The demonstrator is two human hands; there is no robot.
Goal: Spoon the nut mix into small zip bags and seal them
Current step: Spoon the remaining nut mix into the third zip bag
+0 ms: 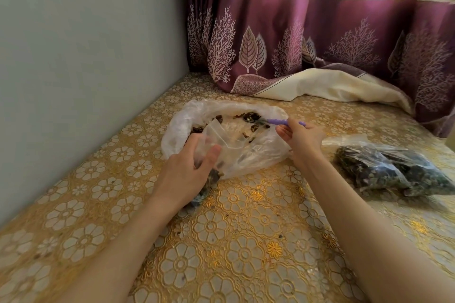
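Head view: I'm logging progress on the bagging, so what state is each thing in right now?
Small zip bag: open, held up by left hand.
Purple spoon: held by right hand, bowl loaded.
Large clear bag: open, lying on the table, nut mix inside.
Filled bags: lying at right, seal unclear.

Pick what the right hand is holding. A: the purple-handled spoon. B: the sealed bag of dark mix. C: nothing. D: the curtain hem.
A: the right hand pinches the purple-handled spoon, whose bowl reaches into the big plastic bag of nut mix.
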